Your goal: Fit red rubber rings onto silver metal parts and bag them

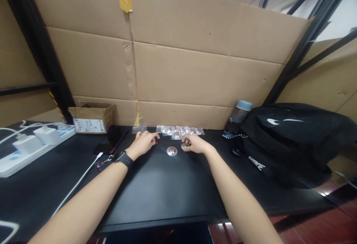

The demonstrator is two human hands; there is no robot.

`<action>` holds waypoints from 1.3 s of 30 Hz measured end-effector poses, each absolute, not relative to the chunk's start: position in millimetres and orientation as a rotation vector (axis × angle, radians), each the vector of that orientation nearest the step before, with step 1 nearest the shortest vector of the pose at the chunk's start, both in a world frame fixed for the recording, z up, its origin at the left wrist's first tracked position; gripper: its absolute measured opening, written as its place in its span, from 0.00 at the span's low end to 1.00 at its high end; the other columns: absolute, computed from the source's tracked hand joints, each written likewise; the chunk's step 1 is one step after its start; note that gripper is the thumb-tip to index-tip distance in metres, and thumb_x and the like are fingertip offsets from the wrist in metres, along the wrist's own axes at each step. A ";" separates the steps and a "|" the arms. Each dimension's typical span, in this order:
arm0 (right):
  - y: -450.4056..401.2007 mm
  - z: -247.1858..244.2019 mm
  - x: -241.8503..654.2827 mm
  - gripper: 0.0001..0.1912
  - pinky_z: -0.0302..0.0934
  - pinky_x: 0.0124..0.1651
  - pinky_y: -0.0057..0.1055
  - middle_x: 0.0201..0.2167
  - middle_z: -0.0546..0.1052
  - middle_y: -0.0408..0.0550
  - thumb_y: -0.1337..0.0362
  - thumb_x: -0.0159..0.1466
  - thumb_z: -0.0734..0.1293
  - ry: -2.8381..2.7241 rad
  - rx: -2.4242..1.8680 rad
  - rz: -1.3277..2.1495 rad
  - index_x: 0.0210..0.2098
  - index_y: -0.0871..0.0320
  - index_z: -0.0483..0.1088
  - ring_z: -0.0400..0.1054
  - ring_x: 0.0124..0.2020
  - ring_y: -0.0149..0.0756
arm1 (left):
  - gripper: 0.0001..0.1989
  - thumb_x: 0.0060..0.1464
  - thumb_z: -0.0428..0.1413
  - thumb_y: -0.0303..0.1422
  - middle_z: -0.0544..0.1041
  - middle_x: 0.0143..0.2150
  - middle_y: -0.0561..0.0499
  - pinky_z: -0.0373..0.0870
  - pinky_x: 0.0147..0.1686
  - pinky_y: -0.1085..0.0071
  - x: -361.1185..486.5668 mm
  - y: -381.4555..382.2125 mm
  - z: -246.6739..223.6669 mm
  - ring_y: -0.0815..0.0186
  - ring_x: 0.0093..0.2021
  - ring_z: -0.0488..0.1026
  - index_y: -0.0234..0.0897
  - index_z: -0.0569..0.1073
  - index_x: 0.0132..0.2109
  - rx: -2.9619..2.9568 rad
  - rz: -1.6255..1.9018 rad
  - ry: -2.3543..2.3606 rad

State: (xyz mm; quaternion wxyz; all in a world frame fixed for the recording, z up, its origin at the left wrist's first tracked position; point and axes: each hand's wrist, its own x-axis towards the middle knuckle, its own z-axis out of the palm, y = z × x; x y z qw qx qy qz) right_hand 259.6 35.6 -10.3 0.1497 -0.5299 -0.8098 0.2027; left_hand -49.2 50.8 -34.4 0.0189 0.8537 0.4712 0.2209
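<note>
My right hand (194, 144) has its fingers curled round the edge of a small round metal disc (184, 146), partly hidden by the fingertips. Left of it, a second shiny metal disc (172, 151) with a red piece at its centre lies flat on the black table. My left hand (144, 142), with a dark watch on the wrist, rests low over the table with thumb and index finger apart. A tiny red piece (156, 143) lies beside its thumb tip. Behind both hands, several similar discs in clear plastic bags (176, 134) form a row.
An empty-looking clear bag (139, 129) lies behind my left hand. At left are a small cardboard box (92, 119), a dark phone-like slab (107, 142), a white cable and a power strip (60, 134). At right stand a bottle (236, 119) and a black bag (292, 140). Cardboard walls the back.
</note>
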 end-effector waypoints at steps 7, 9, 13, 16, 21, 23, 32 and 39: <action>32.9 -9.1 259.2 0.21 0.59 0.39 0.27 0.37 0.72 0.45 0.68 0.53 0.76 -2.406 -1.531 0.507 0.46 0.58 0.72 0.67 0.35 0.33 | 0.14 0.60 0.51 0.25 0.80 0.36 0.53 0.52 0.42 0.65 -45.6 50.6 -41.1 0.58 0.44 0.73 0.47 0.71 0.50 2.680 0.719 1.444; 33.0 -9.4 259.5 0.21 0.59 0.40 0.27 0.39 0.72 0.45 0.68 0.53 0.76 -2.423 -1.522 0.475 0.46 0.57 0.72 0.67 0.36 0.33 | 0.14 0.61 0.49 0.25 0.80 0.39 0.52 0.53 0.42 0.65 -44.5 50.6 -41.5 0.59 0.44 0.73 0.46 0.70 0.51 2.690 0.742 1.428; 32.7 -7.9 261.1 0.21 0.60 0.41 0.27 0.40 0.72 0.45 0.66 0.53 0.77 -2.457 -1.496 0.433 0.46 0.56 0.74 0.68 0.36 0.33 | 0.14 0.63 0.47 0.26 0.77 0.40 0.51 0.58 0.42 0.66 -41.9 50.7 -38.5 0.61 0.43 0.74 0.44 0.68 0.52 2.655 0.829 1.338; 31.3 -4.5 262.0 0.20 0.61 0.42 0.28 0.41 0.74 0.47 0.65 0.53 0.77 -2.479 -1.449 0.411 0.45 0.56 0.75 0.69 0.38 0.35 | 0.13 0.63 0.47 0.26 0.75 0.39 0.50 0.63 0.40 0.68 -39.4 50.3 -33.6 0.62 0.40 0.73 0.42 0.68 0.52 2.614 0.921 1.198; 28.6 1.7 262.3 0.17 0.63 0.44 0.29 0.40 0.79 0.49 0.63 0.53 0.76 -2.494 -1.438 0.489 0.42 0.58 0.79 0.72 0.39 0.38 | 0.11 0.61 0.49 0.25 0.75 0.39 0.49 0.67 0.41 0.68 -35.2 46.4 -24.9 0.63 0.38 0.73 0.40 0.70 0.49 2.573 1.067 1.083; 27.8 3.3 262.7 0.19 0.63 0.44 0.30 0.40 0.80 0.50 0.62 0.52 0.77 -2.488 -1.444 0.508 0.43 0.58 0.80 0.73 0.40 0.40 | 0.10 0.61 0.50 0.26 0.75 0.38 0.49 0.68 0.42 0.67 -34.1 43.7 -21.8 0.63 0.38 0.73 0.40 0.70 0.48 2.572 1.101 1.070; 24.6 4.2 259.3 0.22 0.62 0.39 0.28 0.38 0.80 0.45 0.64 0.46 0.78 -2.465 -1.438 0.564 0.42 0.57 0.79 0.72 0.34 0.36 | 0.08 0.58 0.54 0.27 0.79 0.41 0.49 0.72 0.44 0.65 -31.6 37.8 -15.9 0.61 0.41 0.77 0.40 0.72 0.45 2.491 1.151 1.064; 19.7 10.0 251.7 0.20 0.61 0.39 0.28 0.38 0.79 0.44 0.71 0.49 0.73 -2.338 -1.266 0.471 0.43 0.56 0.77 0.70 0.33 0.33 | 0.07 0.59 0.56 0.30 0.80 0.41 0.50 0.73 0.44 0.67 -29.1 35.3 -16.1 0.62 0.41 0.78 0.41 0.72 0.46 2.450 1.183 1.053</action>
